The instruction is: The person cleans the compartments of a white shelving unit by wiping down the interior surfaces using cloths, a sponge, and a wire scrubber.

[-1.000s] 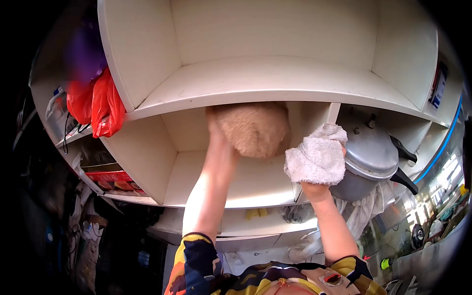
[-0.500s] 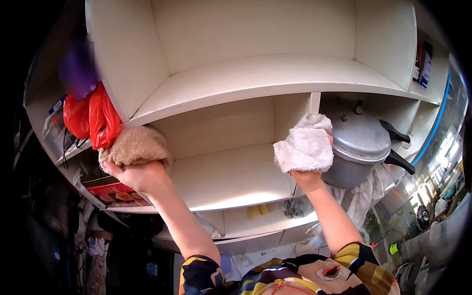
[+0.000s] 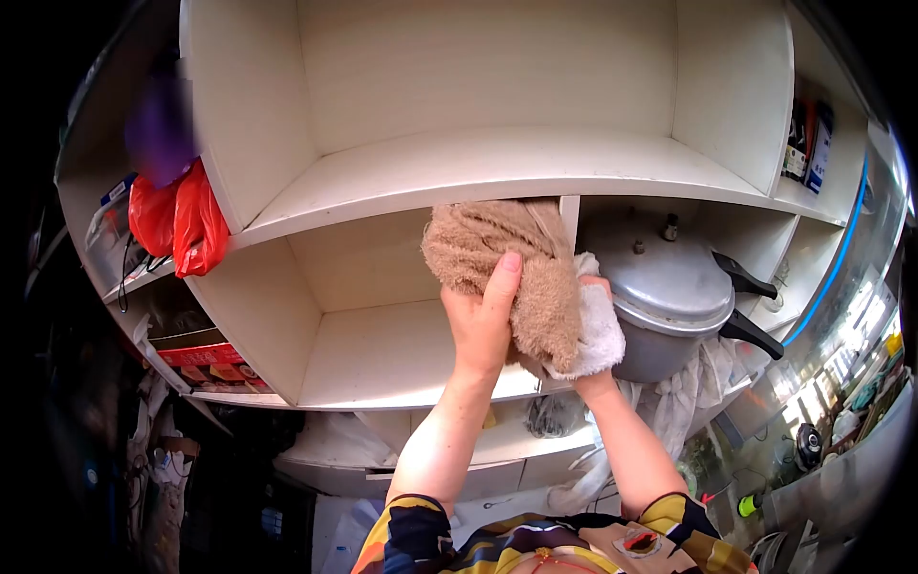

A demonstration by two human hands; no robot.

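Note:
A brown towel (image 3: 512,258) is bunched in my left hand (image 3: 481,316), whose thumb presses across its front. Close beside it, my right hand (image 3: 595,381) grips a white cloth (image 3: 601,330). The brown towel overlaps part of the white cloth, and most of my right fingers are hidden behind the two. Both cloths are held up in front of the middle compartment of a white shelf unit (image 3: 382,359), near its upright divider.
A grey pressure cooker (image 3: 665,277) with black handles fills the compartment to the right. Red plastic bags (image 3: 196,220) hang at the left, above a red box (image 3: 215,366). White cloth (image 3: 693,368) hangs below the cooker. Bottles and boxes (image 3: 809,143) stand at upper right.
My left hand has carried the brown towel from the left side of the shelf to the middle, against the white cloth. My right hand stays near the divider, slightly lower.

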